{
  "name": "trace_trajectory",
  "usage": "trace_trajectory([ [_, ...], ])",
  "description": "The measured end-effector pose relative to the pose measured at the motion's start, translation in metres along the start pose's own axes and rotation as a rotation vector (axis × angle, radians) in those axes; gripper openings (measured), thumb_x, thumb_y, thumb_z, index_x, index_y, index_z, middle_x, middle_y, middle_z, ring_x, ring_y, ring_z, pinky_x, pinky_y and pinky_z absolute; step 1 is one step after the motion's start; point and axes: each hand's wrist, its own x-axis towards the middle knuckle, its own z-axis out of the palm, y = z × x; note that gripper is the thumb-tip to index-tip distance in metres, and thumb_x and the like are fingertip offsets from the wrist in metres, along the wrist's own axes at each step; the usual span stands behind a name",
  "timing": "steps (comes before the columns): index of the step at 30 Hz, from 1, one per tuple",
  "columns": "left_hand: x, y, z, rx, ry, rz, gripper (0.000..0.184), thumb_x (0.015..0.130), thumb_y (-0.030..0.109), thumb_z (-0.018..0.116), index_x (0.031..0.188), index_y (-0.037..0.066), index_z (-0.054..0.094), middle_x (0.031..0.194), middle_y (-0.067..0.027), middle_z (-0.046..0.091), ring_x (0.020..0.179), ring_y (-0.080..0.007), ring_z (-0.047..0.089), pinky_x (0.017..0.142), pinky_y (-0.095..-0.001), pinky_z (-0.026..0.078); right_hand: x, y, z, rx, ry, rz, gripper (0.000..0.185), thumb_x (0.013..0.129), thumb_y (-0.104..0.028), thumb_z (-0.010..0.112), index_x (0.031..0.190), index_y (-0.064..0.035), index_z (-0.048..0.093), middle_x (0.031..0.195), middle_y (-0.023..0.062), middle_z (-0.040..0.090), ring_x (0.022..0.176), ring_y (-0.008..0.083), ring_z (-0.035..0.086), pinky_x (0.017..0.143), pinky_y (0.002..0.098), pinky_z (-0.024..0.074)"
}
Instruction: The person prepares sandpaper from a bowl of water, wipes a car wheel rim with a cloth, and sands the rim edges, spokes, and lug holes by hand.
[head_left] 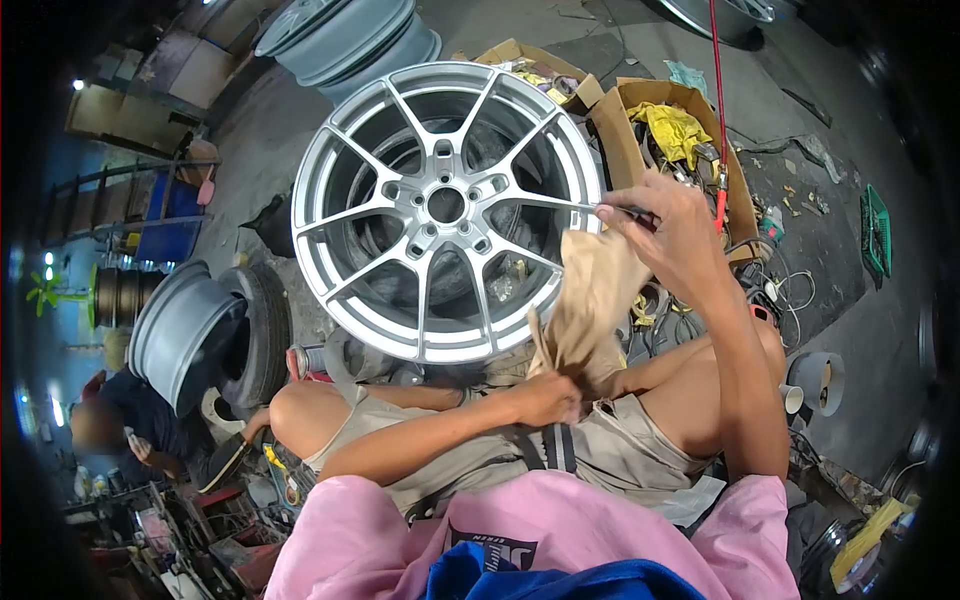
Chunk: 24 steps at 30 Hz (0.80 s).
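A silver alloy wheel (pixel 428 200) with thin paired spokes lies face up in front of me, its centre hole and bolt holes showing. My left hand (pixel 550 400) is closed around the lower end of a crumpled brown sheet (pixel 600 285), which could be paper or cloth. That sheet rises over the wheel's lower right rim. Above its top end, beside the right rim, my right hand (pixel 665 235) is closed in a pinch. Something small and dark shows between the fingers, too little of it to name. Whether these fingers also grip the sheet, I cannot tell.
Cardboard boxes (pixel 610 125) with a yellow bag (pixel 672 132) and clutter stand behind on the right. A red cord (pixel 718 80) hangs there. More wheels (pixel 185 330) and a tyre (pixel 262 335) are at left, near another person (pixel 150 430). A green basket (pixel 875 235) lies far right.
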Motion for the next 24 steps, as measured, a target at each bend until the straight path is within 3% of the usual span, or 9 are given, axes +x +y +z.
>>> trace_trajectory([
  [4,-0.049,-0.037,-0.016,0.172,-0.151,-0.009,0.021,0.088,0.003,0.056,0.095,0.004,0.076,0.087,-0.0218,0.074,0.087,-0.0404,0.071,0.083,-0.0460,0.055,-0.005,0.002,0.005,-0.082,-0.132,0.013,0.025,0.096,-0.022,0.076,0.089,0.0018,0.078,0.076,0.0161,0.062,0.070,0.0349,0.063,0.067,0.0456,0.0482],
  [6,-0.062,-0.003,-0.057,0.059,-0.139,-0.213,0.022,0.089,0.002,0.055,0.097,0.004,0.076,0.086,-0.0197,0.074,0.086,-0.0366,0.073,0.082,-0.0432,0.056,-0.006,0.003,0.011,-0.052,-0.138,0.039,0.022,0.096,-0.019,0.075,0.089,0.0025,0.077,0.078,0.0173,0.064,0.073,0.0371,0.064,0.068,0.0464,0.0489],
  [7,-0.063,-0.002,-0.074,-0.019,-0.060,-0.143,0.024,0.089,0.001,0.054,0.098,0.005,0.076,0.085,-0.0181,0.075,0.084,-0.0333,0.073,0.079,-0.0422,0.057,-0.005,0.004,0.014,-0.058,-0.150,0.040,0.020,0.095,-0.016,0.074,0.091,0.0030,0.077,0.083,0.0189,0.066,0.077,0.0388,0.066,0.071,0.0469,0.0505],
  [9,-0.068,0.029,-0.117,0.007,0.047,-0.282,0.027,0.089,0.001,0.054,0.101,0.005,0.078,0.083,-0.0175,0.075,0.080,-0.0314,0.074,0.074,-0.0431,0.057,-0.003,0.003,0.019,-0.061,-0.164,0.043,0.019,0.095,-0.015,0.073,0.093,0.0032,0.078,0.086,0.0195,0.067,0.078,0.0393,0.066,0.072,0.0470,0.0512],
  [12,-0.078,0.028,-0.148,0.251,0.312,-0.017,0.027,0.095,0.011,0.061,0.118,0.002,0.073,0.111,-0.0210,0.074,0.103,-0.0371,0.072,0.092,-0.0442,0.057,-0.001,0.006,0.027,-0.046,-0.175,0.029,0.018,0.094,-0.013,0.073,0.098,0.0037,0.078,0.090,0.0204,0.068,0.080,0.0401,0.067,0.073,0.0467,0.0522],
  [15,-0.095,0.039,-0.178,0.356,0.427,-0.049,0.033,0.096,0.015,0.066,0.125,0.001,0.069,0.127,-0.0220,0.069,0.115,-0.0397,0.067,0.102,-0.0450,0.054,0.000,0.007,0.033,-0.043,-0.195,0.008,0.018,0.093,-0.011,0.074,0.101,0.0044,0.078,0.092,0.0205,0.069,0.081,0.0406,0.068,0.074,0.0460,0.0525],
  [17,-0.107,0.035,-0.201,0.449,0.590,-0.136,0.034,0.095,0.017,0.071,0.124,0.000,0.069,0.126,-0.0222,0.067,0.120,-0.0385,0.066,0.105,-0.0453,0.053,-0.002,0.007,0.036,-0.059,-0.223,0.003,0.018,0.092,-0.010,0.075,0.102,0.0048,0.078,0.091,0.0205,0.069,0.082,0.0408,0.068,0.074,0.0456,0.0524],
  [20,-0.132,0.017,-0.237,0.774,0.885,-0.200,0.050,0.090,0.024,0.079,0.130,-0.003,0.065,0.134,-0.0230,0.062,0.125,-0.0403,0.061,0.108,-0.0477,0.049,-0.003,0.007,0.039,-0.068,-0.324,0.051,0.017,0.092,-0.011,0.076,0.100,0.0045,0.078,0.089,0.0207,0.068,0.082,0.0413,0.067,0.073,0.0458,0.0514],
  [24,-0.154,-0.006,-0.253,1.019,0.934,-0.341,0.086,0.073,0.040,0.091,0.140,-0.003,0.058,0.139,-0.0181,0.056,0.131,-0.0366,0.055,0.110,-0.0476,0.046,-0.005,0.013,0.046,-0.077,-0.388,0.095,0.019,0.093,-0.015,0.076,0.097,0.0033,0.078,0.086,0.0211,0.066,0.080,0.0417,0.065,0.072,0.0473,0.0497],
])
